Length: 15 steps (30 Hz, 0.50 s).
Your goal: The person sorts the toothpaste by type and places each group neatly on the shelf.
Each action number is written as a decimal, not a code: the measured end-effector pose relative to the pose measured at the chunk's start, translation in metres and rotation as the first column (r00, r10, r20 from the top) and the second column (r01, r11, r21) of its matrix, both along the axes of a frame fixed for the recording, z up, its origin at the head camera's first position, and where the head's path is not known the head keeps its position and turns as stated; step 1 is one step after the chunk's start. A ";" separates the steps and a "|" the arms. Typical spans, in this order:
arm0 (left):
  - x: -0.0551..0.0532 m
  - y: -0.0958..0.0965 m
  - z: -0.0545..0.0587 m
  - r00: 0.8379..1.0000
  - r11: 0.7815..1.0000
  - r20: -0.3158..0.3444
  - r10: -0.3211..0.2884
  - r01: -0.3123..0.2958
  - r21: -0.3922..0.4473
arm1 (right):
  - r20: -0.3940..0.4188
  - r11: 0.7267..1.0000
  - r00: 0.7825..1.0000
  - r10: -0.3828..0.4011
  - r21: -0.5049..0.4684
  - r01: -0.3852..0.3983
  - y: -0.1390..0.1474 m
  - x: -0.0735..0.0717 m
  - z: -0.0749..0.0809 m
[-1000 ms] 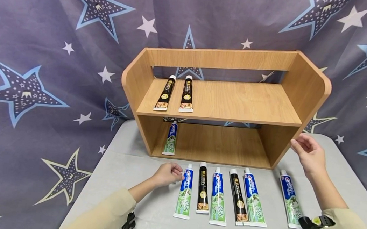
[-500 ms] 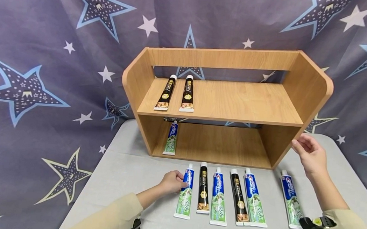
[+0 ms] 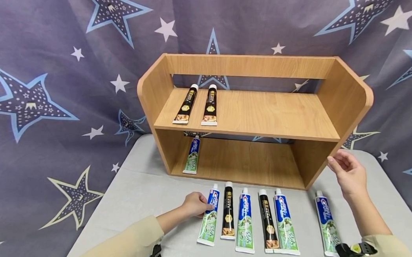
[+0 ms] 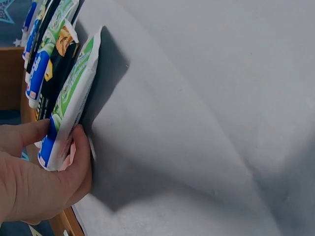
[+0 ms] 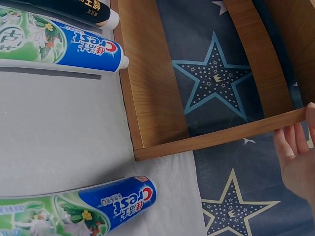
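My left hand point(image 3: 195, 205) pinches the leftmost blue, white and green Crest toothpaste tube point(image 3: 208, 223), thumb on its face and fingers beneath. In the left wrist view this toothpaste tube point(image 4: 74, 93) is tilted, casting a shadow on the cloth. At the far right, my right hand point(image 3: 350, 174) grips the front edge of the wooden shelf's side panel point(image 3: 348, 109). The right wrist view shows fingers point(image 5: 290, 142) against the panel's outer side, with the thumb at its edge. On the upper board lie two black toothpaste tubes point(image 3: 210, 107); one Crest tube point(image 3: 191, 159) lies on the lower board.
To the right of the held tube, a black tube point(image 3: 228, 212), a Crest tube point(image 3: 244, 221), another black tube point(image 3: 267, 222) and a Crest tube point(image 3: 286, 224) lie in a row. One more Crest tube point(image 3: 326, 226) lies apart. A star-patterned curtain point(image 3: 88, 78) hangs behind.
My left hand has come down and right onto the leftmost Crest tube and taken hold of it. That tube has shifted slightly right and tilted. My right hand stays on the shelf's side.
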State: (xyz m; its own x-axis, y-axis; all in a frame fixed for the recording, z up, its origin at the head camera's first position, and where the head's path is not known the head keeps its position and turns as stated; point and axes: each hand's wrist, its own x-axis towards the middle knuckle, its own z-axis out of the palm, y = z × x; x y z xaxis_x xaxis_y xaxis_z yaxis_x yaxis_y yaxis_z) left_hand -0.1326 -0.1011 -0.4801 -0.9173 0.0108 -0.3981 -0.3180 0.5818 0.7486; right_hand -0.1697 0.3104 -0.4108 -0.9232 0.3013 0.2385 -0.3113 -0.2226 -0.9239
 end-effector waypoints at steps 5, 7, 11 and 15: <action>0.000 0.001 0.000 1.000 1.000 0.020 0.013 -0.012 -0.018 | -0.004 1.000 1.000 0.015 -0.017 -0.015 0.000 0.000 0.000; 0.000 0.002 -0.001 0.999 1.000 0.035 0.021 -0.021 -0.018 | -0.001 1.000 1.000 0.018 -0.014 -0.018 0.000 0.000 0.000; 0.001 0.002 -0.002 0.998 0.999 0.052 0.029 -0.029 -0.016 | 0.000 1.000 1.000 0.019 -0.010 -0.019 0.000 0.000 0.000; 0.002 0.003 -0.001 0.998 0.999 0.054 0.036 -0.035 -0.011 | 0.002 1.000 1.000 0.012 -0.003 -0.012 0.000 0.000 0.001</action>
State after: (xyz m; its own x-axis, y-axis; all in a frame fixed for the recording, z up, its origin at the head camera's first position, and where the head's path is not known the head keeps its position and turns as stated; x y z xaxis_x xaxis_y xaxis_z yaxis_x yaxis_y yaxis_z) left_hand -0.1307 -0.0983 -0.4814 -0.8939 -0.0257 -0.4474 -0.3788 0.5769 0.7237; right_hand -0.1692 0.3103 -0.4097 -0.9271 0.2912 0.2361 -0.3071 -0.2286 -0.9238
